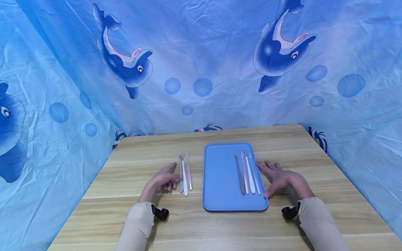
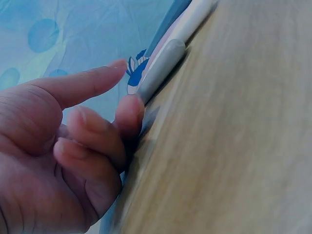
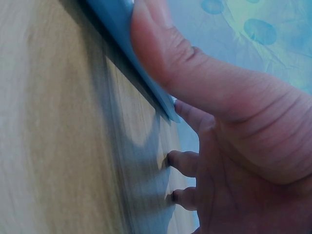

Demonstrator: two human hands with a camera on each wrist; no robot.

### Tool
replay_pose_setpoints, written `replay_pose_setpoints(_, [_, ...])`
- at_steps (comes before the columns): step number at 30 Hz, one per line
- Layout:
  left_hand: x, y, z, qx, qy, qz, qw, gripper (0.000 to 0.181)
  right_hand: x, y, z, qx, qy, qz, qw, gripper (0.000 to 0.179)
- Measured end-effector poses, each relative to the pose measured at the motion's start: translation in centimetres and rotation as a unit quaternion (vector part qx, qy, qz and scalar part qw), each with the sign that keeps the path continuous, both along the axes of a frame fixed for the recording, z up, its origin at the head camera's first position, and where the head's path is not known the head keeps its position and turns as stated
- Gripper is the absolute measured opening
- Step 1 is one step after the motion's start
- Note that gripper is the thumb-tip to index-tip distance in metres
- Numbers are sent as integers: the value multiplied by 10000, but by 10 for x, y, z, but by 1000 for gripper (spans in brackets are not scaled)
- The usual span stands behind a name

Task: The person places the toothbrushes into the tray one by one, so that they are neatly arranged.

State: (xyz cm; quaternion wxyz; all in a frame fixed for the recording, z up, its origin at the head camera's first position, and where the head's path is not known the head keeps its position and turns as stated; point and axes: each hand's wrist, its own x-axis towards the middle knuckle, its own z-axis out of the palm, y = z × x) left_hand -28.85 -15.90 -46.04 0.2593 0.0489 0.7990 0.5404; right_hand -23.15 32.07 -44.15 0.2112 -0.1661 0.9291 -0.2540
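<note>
Four toothbrushes (image 1: pixel 250 174) are aligned along the right of the tray (image 1: pixel 220 177), seemingly steadied at its edge by the right hand (image 1: pixel 279 177), spread, unclasped. Three parallel toothbrushes (image 1: pixel 184 179) are reached by the left hand (image 1: pixel 163 177), loosely parted, grasping nothing. Room is offered by worktop (image 1: pixel 182 226) between and the tray's left half.

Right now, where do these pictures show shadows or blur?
Head view: soft shadows on the table beside both sleeves; left wrist view: the wood grain looks soft and smeary; right wrist view: dark shadows on the wood along the tray and near the right hand.
</note>
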Motion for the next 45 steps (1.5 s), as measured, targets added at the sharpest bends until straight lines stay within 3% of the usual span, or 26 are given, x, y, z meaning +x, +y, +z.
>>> replay_pose_setpoints(5, [1, 3, 1, -361, 96, 53, 9993, 105, 1, 0, 0, 9, 25, 18, 10000, 133])
replay_pose_setpoints(12, [1, 6, 0, -543, 141, 234, 9981, 112, 2, -1, 3, 17, 37, 10, 10000, 133])
replay_pose_setpoints(26, [0, 4, -1, -462, 8, 289, 9985, 98, 1, -2, 2, 12, 26, 47, 10000, 133])
replay_pose_setpoints(45, [1, 9, -1, -843, 315, 319, 9954, 97, 1, -1, 2, -22, -18, 38, 10000, 133])
